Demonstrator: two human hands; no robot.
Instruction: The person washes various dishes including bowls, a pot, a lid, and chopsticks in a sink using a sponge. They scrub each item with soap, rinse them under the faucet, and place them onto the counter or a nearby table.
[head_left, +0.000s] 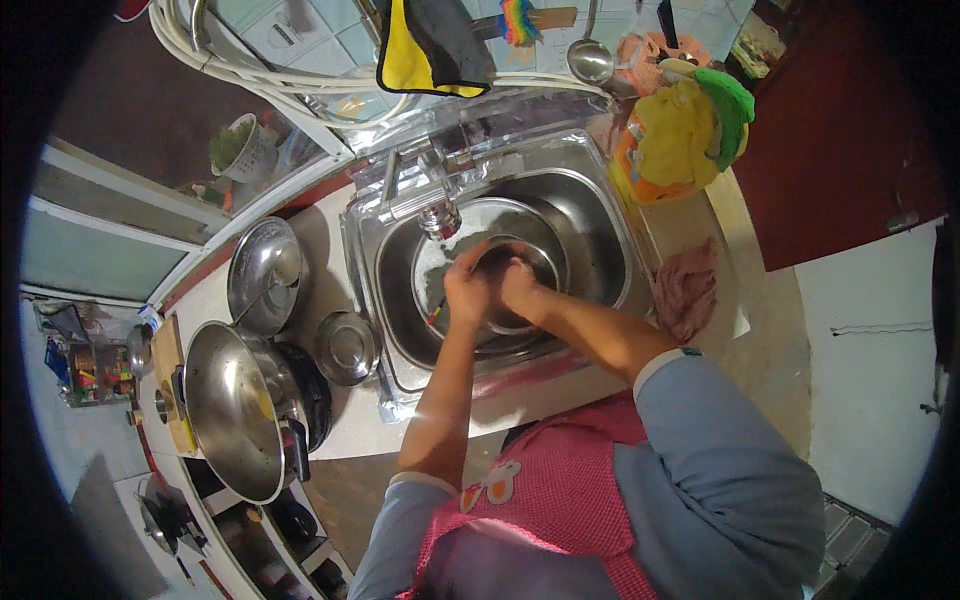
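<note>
My left hand (466, 292) grips the left rim of a round stainless steel bowl (553, 270) in the sink. Inside that bowl is my right hand (521, 291), its fingers curled and partly blurred; whether they hold anything is hidden. Beneath the bowl, a wider metal basin (480, 214) with whitish suds or water sits in the stainless steel sink (600, 247). Near my left wrist, a thin stick with a red and yellow end (435, 313) leans in the basin. The chrome faucet (431, 206) reaches over the basin's back left edge.
Left of the sink are a small metal bowl (346, 349), a metal lid (262, 277) and a large two-handled wok (232, 412). A crumpled pink cloth (686, 292) lies at the right. Behind it are yellow and green cloths (679, 139). A ladle (590, 60) hangs at the back.
</note>
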